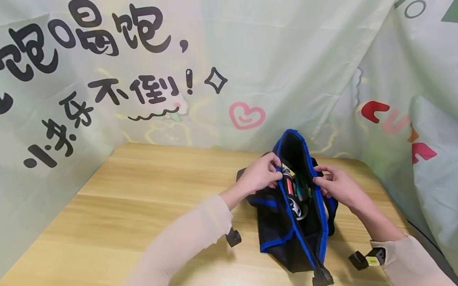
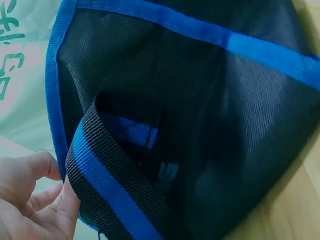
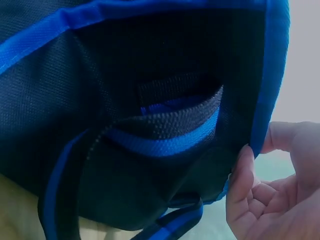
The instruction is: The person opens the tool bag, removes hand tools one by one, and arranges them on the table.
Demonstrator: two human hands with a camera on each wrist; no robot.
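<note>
A black tool bag with blue trim (image 1: 274,225) stands on the table with its mouth spread wide. My left hand (image 1: 260,174) pinches the left rim between thumb and fingers; in the left wrist view that hand (image 2: 37,200) grips the blue edge beside a webbing handle (image 2: 112,175). On the opposite rim, my right hand (image 1: 339,185) pinches the trim, and the right wrist view shows its thumb and finger on the blue binding (image 3: 272,65). Inside lie a red-and-black tool (image 1: 290,186), a silver metal piece (image 1: 295,207) and something dark green (image 1: 301,188), partly hidden.
The wooden table (image 1: 131,224) extends to the left of the bag. A printed cloth (image 1: 218,43) hangs behind and at both sides. Black wrist-worn devices stick out beneath the left sleeve (image 1: 193,227) and the right sleeve (image 1: 413,260).
</note>
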